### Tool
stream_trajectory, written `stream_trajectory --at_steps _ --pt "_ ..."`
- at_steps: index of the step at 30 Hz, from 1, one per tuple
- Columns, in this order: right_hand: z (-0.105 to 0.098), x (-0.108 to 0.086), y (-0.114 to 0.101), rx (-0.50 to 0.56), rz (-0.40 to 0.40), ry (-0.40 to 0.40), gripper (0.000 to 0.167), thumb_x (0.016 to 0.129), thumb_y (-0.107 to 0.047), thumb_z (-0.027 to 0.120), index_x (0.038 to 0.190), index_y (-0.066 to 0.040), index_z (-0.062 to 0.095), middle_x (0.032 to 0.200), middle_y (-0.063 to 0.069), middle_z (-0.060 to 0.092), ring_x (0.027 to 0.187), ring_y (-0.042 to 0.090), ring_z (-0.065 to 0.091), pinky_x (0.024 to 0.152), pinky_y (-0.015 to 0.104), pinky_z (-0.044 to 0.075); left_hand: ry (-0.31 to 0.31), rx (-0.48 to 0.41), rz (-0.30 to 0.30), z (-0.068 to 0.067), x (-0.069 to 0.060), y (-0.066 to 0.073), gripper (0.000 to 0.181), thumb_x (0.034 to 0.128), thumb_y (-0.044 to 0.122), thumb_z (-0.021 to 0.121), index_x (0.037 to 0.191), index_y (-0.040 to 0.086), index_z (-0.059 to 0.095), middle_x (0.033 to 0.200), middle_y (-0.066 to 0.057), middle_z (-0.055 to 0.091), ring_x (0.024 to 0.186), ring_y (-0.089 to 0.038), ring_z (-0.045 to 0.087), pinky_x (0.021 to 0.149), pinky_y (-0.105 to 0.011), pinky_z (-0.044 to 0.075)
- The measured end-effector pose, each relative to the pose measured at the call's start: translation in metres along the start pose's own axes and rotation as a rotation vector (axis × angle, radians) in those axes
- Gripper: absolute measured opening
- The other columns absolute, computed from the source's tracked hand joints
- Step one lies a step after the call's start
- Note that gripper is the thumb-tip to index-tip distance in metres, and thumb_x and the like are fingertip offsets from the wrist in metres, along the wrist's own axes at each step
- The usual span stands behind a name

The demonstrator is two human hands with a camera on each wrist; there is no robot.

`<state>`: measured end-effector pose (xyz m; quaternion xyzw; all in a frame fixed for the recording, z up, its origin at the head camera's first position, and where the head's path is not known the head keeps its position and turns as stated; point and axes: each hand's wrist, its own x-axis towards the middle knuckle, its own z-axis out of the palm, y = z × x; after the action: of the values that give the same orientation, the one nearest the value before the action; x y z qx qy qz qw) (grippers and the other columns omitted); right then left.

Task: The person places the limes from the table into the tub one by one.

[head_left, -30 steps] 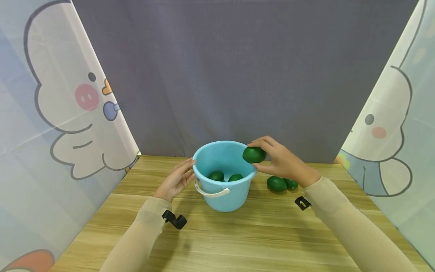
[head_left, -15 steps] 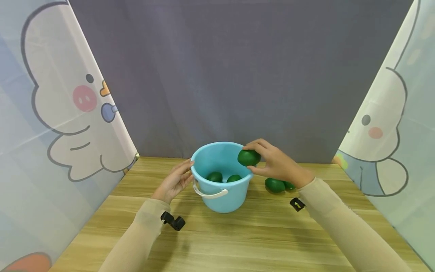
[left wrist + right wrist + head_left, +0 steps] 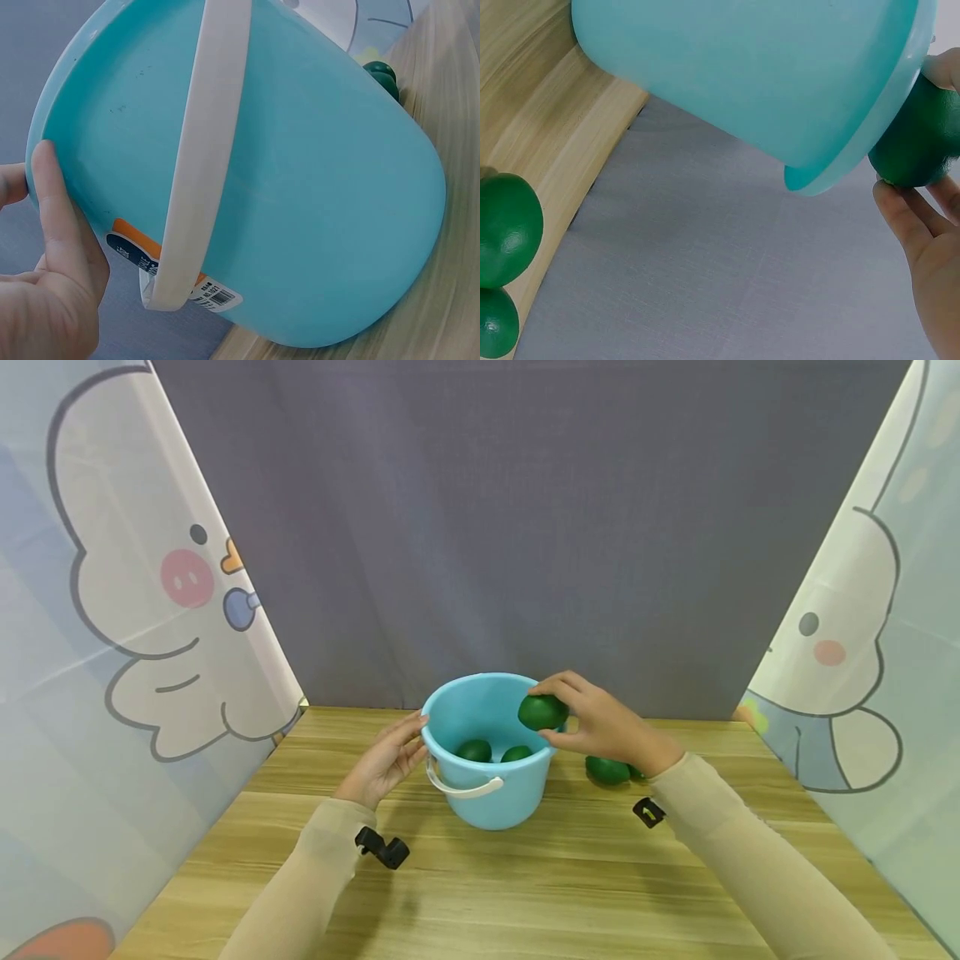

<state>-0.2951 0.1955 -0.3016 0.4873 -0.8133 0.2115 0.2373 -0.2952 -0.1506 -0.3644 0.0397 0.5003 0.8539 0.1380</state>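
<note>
A light blue bucket with a white handle stands upright on the table. Two dark green limes lie inside it. My left hand holds the bucket's left rim, with fingers on either side of the rim in the left wrist view. Above the right side of the opening, my right hand grips another lime between thumb and fingertips. In the right wrist view this lime is just past the rim, partly covered by the fingers.
Two more limes lie on the wooden table, right of the bucket and partly behind my right wrist. A dark grey cloth hangs along the back. Cartoon-printed curtains stand at both sides.
My right hand has moved left and slightly down with the lime, from the bucket's right rim to over its opening. The left hand stays on the rim.
</note>
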Motion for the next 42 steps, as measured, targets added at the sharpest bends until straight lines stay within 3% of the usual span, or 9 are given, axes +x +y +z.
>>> stream_trajectory --at_steps 15,26,31,37,42 --pt "0.009 0.000 0.001 0.016 0.039 -0.037 0.053 0.087 -0.021 0.080 0.133 -0.007 0.058 0.126 0.008 0.055 0.107 0.017 0.058 0.086 0.032 0.060 0.012 0.014 0.009 -0.001 0.001 -0.002 0.051 0.1041 0.012 0.056 0.150 0.002 0.037 0.106 -0.005 0.056 0.079 -0.007 0.063 0.068 -0.010 0.057" --pt "0.009 0.001 -0.001 0.015 0.078 -0.067 0.048 0.091 -0.021 0.077 0.132 -0.005 0.058 0.124 0.007 0.059 0.111 0.019 0.060 0.092 0.037 0.058 0.006 0.016 0.008 0.000 -0.001 -0.001 0.051 0.1045 0.013 0.056 0.151 0.003 0.037 0.108 -0.006 0.055 0.078 -0.006 0.062 0.067 -0.009 0.057" --pt "0.006 -0.001 0.000 0.034 0.071 -0.056 0.043 0.091 -0.013 0.075 0.131 -0.005 0.060 0.127 0.007 0.061 0.114 0.021 0.060 0.092 0.042 0.059 0.009 0.028 0.004 0.000 0.000 -0.001 0.051 0.1046 0.013 0.055 0.151 0.003 0.037 0.110 -0.007 0.054 0.078 -0.006 0.062 0.067 -0.009 0.057" --pt "0.003 -0.007 0.005 0.023 0.039 -0.037 0.038 0.091 -0.009 0.074 0.127 -0.004 0.061 0.124 0.010 0.064 0.106 0.020 0.063 0.085 0.041 0.061 0.015 0.046 0.006 0.000 0.000 0.000 0.051 0.1049 0.014 0.056 0.151 0.005 0.038 0.113 -0.008 0.053 0.079 -0.006 0.062 0.067 -0.009 0.057" --pt "0.000 -0.013 0.007 0.021 0.027 -0.006 0.035 0.091 -0.007 0.074 0.124 -0.002 0.063 0.122 0.010 0.064 0.110 0.023 0.063 0.089 0.042 0.060 0.016 0.049 0.004 -0.001 0.001 0.000 0.051 0.1045 0.015 0.057 0.151 0.005 0.038 0.112 -0.007 0.054 0.079 -0.006 0.062 0.067 -0.009 0.057"
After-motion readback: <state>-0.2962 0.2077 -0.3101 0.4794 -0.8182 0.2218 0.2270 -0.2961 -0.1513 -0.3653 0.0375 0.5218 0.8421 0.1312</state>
